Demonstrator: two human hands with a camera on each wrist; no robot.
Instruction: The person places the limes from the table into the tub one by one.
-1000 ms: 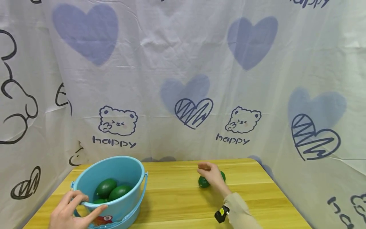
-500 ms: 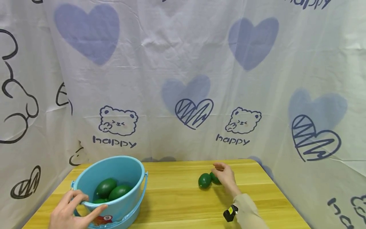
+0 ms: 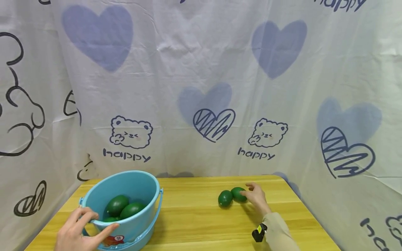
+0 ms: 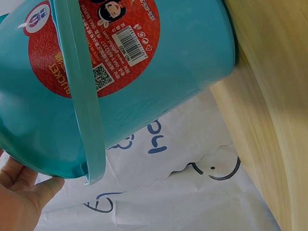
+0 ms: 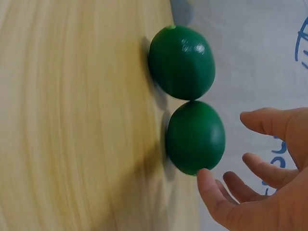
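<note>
In the head view, my left hand (image 3: 76, 230) grips the near rim of a light blue bucket (image 3: 138, 226), fingers over the edge and thumb along the outside. Several dark green limes (image 3: 132, 210) lie inside it. On the wooden table at right, two more glossy green limes sit touching each other: a left lime (image 3: 225, 198) and a right lime (image 3: 238, 194). My right hand (image 3: 257, 196) is beside the right lime, its fingers spread and loosely bent. In the right wrist view, one fingertip (image 5: 206, 179) overlaps the end of the nearer lime (image 5: 195, 137); contact is hard to judge.
The wooden table (image 3: 188, 223) stretches between the bucket and the two limes. White cloth (image 3: 176, 146) printed with hearts and bears hangs behind and at both sides. The bucket's handle (image 3: 159, 205) hangs down on its right side.
My right hand has moved right, from above the left lime, past the right lime, to its right side. Both table limes have come into full view. The left hand stays on the bucket rim.
</note>
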